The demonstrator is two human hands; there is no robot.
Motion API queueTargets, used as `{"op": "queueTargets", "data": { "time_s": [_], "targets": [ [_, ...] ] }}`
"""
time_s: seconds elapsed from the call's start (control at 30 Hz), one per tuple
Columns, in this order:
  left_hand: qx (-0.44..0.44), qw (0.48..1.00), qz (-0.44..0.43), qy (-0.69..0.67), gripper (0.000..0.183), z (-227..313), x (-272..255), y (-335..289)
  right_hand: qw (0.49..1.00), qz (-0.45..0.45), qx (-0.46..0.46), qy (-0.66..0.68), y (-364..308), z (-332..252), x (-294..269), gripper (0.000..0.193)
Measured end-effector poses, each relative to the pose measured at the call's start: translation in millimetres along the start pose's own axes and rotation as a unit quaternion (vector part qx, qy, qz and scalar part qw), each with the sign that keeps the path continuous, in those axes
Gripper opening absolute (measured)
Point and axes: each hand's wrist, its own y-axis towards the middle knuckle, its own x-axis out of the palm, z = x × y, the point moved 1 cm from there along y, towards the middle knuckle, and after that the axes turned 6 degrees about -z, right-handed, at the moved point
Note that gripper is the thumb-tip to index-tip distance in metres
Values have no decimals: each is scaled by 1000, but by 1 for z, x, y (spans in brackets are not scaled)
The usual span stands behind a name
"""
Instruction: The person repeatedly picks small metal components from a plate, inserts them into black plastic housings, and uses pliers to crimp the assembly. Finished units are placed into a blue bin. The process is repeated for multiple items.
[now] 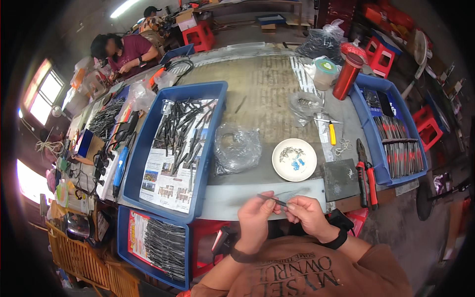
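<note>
My left hand (256, 214) and my right hand (308, 214) meet over the near edge of the workbench, both with fingers closed. Between them runs a slim black rod-shaped piece (273, 200), pinched at its left part by the left hand while the right fingertips close on its right end. Whether the right fingers also hold something small is too fine to see. Beneath lies a pale translucent mat (225, 197). Just beyond the hands sits a white dish (281, 173) with small metal parts (291, 154) and little blue pieces (298, 164).
A blue tray (129, 184) of black pieces stands left, another tray (187, 247) below it. Rightward lie red-handled pliers (371, 185), a yellow screwdriver (332, 134), a red flask (348, 76) and a blue crate (364, 119). A plastic bag (237, 149) lies mid-bench. A person (131, 54) works far left.
</note>
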Motion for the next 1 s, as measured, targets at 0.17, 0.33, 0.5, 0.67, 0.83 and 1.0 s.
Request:
{"op": "queueTargets", "data": {
  "time_s": [0.17,0.33,0.5,0.67,0.83,1.0],
  "targets": [
    [15,997,37,62,14,-4,-2,3,978,8,-83,-192,8,-18,-9,16],
    [10,995,35,95,8,-2,-9,10,821,69,-253,-507,50,-56,-47,12],
    [-15,994,33,105,10,-7,-12,11,719,3,-273,-639,91,-52,-59,9],
    [-25,992,46,112,11,-7,-19,10,684,-33,-239,-688,112,-39,-63,9],
    [-34,990,42,130,11,-10,-24,11,661,-47,-206,-720,125,-31,-60,8],
    [-49,990,32,125,13,-15,-27,9,625,-46,-199,-754,125,-30,-53,6]
  ]
}}
